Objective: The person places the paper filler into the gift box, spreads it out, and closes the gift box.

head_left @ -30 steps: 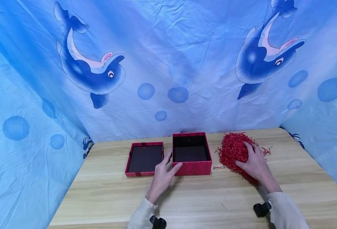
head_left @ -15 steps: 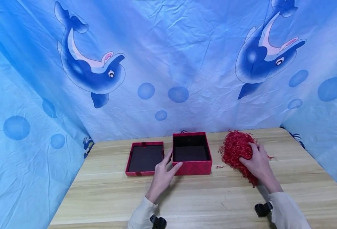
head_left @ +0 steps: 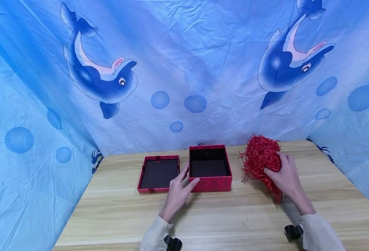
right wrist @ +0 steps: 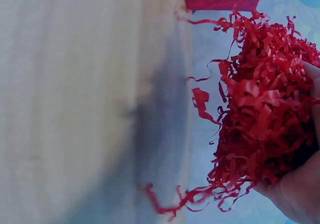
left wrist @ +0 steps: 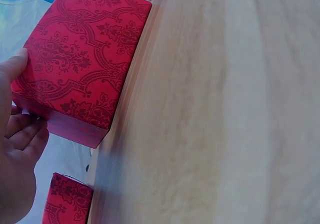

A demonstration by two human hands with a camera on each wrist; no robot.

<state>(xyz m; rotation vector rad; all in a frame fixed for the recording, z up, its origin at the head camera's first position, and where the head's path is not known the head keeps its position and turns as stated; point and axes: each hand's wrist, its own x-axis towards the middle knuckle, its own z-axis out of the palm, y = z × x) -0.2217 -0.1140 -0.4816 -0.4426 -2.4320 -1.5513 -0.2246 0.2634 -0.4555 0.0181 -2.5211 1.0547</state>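
Observation:
A clump of red shredded paper (head_left: pixel 261 157) hangs in my right hand (head_left: pixel 286 176), lifted off the table, with loose strands trailing below. In the right wrist view the shredded paper (right wrist: pixel 270 98) covers most of the fingers; the thumb side shows below it. My left hand (head_left: pixel 177 195) holds the near left corner of a red patterned box (head_left: pixel 211 184), thumb at the front and fingers along the left side. That box is uncovered, with a black inside. In the left wrist view the box's front (left wrist: pixel 80 53) shows a dark floral pattern.
Left of the box lies its shallow red lid (head_left: pixel 153 190), black inside turned up. All stand on a light wooden table (head_left: pixel 222 219). A blue curtain (head_left: pixel 184 69) with dolphins hangs behind the table and along its sides.
My right hand has closed on the shredded paper and raised it off the table, drifting slightly right. The left hand, box and lid stay where they were.

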